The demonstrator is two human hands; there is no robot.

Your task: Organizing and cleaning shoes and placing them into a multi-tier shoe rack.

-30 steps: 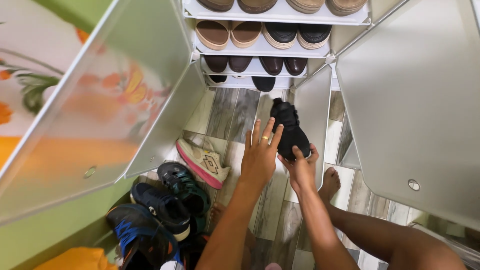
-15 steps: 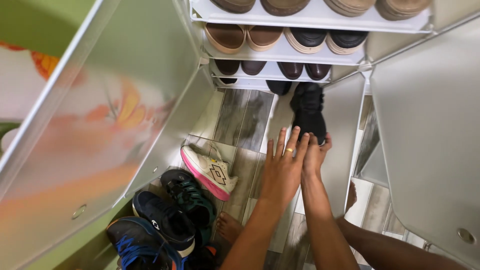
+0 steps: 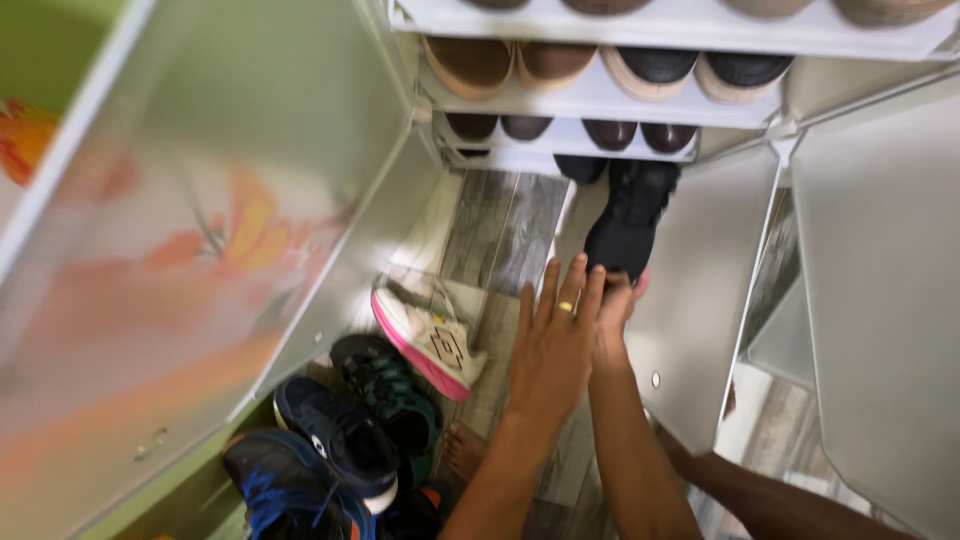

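Note:
A black sneaker (image 3: 628,222) is held out toward the bottom shelf of a white shoe cabinet (image 3: 600,100), toe pointing in. My right hand (image 3: 612,320) grips its heel from below. My left hand (image 3: 552,340), with a ring on one finger, lies flat with fingers spread beside the right hand, fingertips at the shoe's heel. Another black shoe (image 3: 580,167) sits on the bottom shelf just left of the held one.
The upper shelves carry pairs of tan, black and brown shoes. Open white cabinet doors (image 3: 250,200) stand on both sides. On the wood-look floor at the left lie a cream and pink sneaker (image 3: 428,335), a dark green one (image 3: 385,385) and blue ones (image 3: 300,470).
Both hands have pushed the black sneaker forward and up toward the bottom shelf. The view has shifted closer to the cabinet and is blurred.

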